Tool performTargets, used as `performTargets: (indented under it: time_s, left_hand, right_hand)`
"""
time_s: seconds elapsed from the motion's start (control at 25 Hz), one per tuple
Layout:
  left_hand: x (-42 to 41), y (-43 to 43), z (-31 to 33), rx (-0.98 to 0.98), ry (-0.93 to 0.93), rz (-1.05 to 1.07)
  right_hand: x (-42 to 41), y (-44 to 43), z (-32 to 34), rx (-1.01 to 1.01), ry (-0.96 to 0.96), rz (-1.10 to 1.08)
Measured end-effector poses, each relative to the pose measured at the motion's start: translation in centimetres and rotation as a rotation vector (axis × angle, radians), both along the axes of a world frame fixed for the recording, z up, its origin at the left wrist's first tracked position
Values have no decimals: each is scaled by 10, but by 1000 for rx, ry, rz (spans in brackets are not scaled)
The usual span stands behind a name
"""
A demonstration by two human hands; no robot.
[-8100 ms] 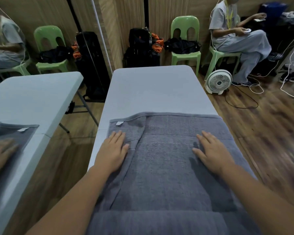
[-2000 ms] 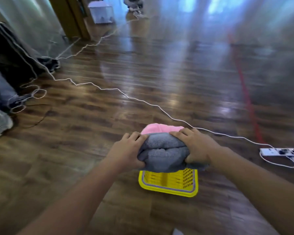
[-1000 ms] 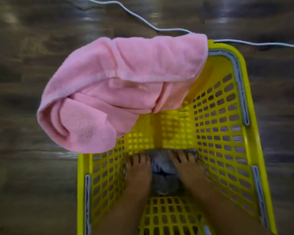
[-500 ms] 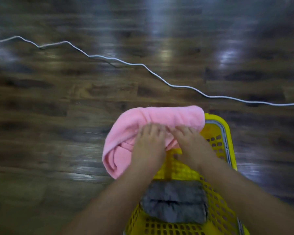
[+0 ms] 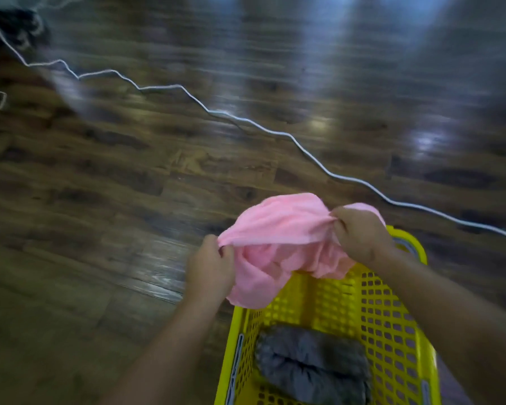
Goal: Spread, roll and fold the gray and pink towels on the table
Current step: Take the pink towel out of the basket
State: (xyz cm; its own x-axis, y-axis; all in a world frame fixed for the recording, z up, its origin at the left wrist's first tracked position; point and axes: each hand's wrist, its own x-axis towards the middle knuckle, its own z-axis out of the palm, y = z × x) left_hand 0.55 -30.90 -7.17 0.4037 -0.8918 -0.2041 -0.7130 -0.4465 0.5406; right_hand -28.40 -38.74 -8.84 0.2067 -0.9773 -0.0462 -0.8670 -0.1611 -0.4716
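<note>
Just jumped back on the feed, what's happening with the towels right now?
A person is lifting the pink towel above the yellow basket on the wooden floor. The left hand pinches one bunched edge and the right hand grips another, so it hangs crumpled between them. The gray towel lies rolled up in the basket's bottom.

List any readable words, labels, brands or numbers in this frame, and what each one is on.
None can be read. The yellow basket has grey-blue strips on its rim, too blurred to show any lettering. The pink towel, gray towel, white cable and wooden floor show no text.
</note>
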Motion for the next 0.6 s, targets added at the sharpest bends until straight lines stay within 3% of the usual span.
performTargets:
  time_s: [0.12,0.24,0.4,0.44,0.52,0.6]
  left_hand:
    - [15,25,91,-143,392,278]
    - [58,66,204,-275,500,280]
    - [122,149,396,-357,268,159]
    - [137,172,444,-365,216,155]
    - [168,227,538,-334,8,152]
    - [195,302,622,-225,-234,117]
  right_hand:
    - [15,26,86,36,-202,-28]
    - [48,52,188,57,-366,-6]
    - [104,86,375,12,-337,265]
    - [118,98,421,-13,-229,410]
    - [144,122,503,-195,164,727]
    - [176,150,565,-352,337,882]
